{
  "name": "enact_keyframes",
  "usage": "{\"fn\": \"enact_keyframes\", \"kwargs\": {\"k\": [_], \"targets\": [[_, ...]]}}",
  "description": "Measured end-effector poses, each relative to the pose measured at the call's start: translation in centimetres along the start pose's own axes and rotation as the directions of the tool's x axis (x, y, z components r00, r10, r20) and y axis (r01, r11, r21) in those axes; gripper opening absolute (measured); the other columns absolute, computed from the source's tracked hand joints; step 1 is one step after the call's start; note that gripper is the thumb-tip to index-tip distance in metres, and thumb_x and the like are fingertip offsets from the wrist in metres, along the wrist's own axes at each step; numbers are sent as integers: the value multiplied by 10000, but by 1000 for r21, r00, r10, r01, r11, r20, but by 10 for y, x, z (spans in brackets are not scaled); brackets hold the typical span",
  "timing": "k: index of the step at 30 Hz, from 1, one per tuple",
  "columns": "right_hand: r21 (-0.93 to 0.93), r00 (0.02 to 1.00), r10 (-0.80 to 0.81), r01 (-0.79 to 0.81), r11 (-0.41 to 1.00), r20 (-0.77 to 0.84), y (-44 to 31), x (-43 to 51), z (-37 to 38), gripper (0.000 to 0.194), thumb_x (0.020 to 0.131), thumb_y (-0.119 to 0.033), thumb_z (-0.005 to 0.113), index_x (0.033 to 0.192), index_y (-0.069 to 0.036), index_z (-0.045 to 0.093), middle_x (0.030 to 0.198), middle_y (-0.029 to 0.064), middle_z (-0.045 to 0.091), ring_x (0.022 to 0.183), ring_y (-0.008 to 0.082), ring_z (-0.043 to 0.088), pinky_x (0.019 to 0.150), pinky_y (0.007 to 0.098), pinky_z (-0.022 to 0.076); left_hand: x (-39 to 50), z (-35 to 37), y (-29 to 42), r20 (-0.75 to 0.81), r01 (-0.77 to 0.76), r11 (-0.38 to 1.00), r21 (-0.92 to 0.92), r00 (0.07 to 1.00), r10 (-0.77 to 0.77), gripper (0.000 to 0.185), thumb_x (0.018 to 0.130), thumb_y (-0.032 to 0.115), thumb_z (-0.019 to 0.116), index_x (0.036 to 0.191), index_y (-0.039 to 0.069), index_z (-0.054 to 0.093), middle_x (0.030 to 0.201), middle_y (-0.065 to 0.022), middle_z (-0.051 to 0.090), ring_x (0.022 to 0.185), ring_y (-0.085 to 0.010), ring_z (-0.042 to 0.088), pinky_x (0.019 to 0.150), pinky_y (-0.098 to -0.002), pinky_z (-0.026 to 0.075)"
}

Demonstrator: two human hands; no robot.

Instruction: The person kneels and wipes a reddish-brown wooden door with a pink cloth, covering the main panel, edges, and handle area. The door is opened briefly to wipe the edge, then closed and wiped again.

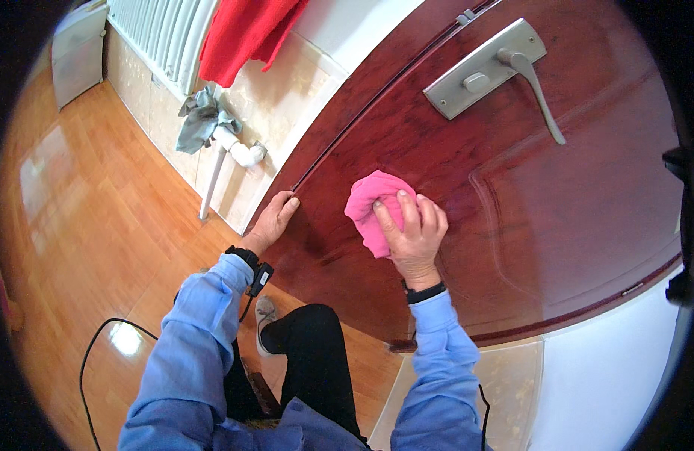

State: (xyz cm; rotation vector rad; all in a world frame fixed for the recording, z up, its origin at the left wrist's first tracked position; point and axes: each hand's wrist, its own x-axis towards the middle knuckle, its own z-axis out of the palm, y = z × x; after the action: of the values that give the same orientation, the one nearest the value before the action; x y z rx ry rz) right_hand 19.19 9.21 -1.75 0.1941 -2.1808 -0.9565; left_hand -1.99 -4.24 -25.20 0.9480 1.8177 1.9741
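My right hand (417,237) presses a folded pink cloth (375,194) against the face of a glossy dark red wooden door (465,169). Its fingers are spread over the cloth and grip it. My left hand (273,220) rests low at the door frame, by the narrow gap along the door's edge. Thumb and forefinger show there; the other fingers are mostly hidden, so its hold is unclear. Above and to the right of the cloth, the door carries a silver lever handle (530,84) on a metal plate (448,96) with a small turn knob (476,83).
Left of the frame, a white pipe elbow (245,153) with a grey-green rag (200,121) on it juts from the tiled wall. A red towel (245,39) hangs beside a white radiator (161,34). A black cable (85,361) trails over the wooden floor (99,225).
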Motion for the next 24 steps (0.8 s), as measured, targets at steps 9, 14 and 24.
{"fn": "enact_keyframes", "kwargs": {"k": [9,14,24], "targets": [[-220,854,243,-375,901,-461,165,95,-102,450,901,-160,653,1346,-114,600,1401,214,531,1231,428,520,1000,535,413,1,0,-5,-8,-24,999,28,1000,24,607,1035,521,461,1315,-14,531,1301,-253,572,1253,-383,542,1059,-402,423],[-356,956,-39,-70,932,-291,170,100,-94,481,893,-179,638,1367,-124,585,1486,167,496,1288,407,501,1011,531,403,-2,1,-3,-56,-26,999,36,998,28,566,1030,472,502,1311,-17,545,1304,-247,592,1249,-379,557,1054,-405,436],[-338,899,-5,-160,927,-438,241,185,-148,431,849,-96,631,1280,-98,649,1390,155,570,1203,393,556,1024,519,435,-6,4,-6,-120,-51,997,57,991,57,547,1032,458,500,1304,-13,551,1273,-248,611,1230,-382,569,1046,-404,440]]}}
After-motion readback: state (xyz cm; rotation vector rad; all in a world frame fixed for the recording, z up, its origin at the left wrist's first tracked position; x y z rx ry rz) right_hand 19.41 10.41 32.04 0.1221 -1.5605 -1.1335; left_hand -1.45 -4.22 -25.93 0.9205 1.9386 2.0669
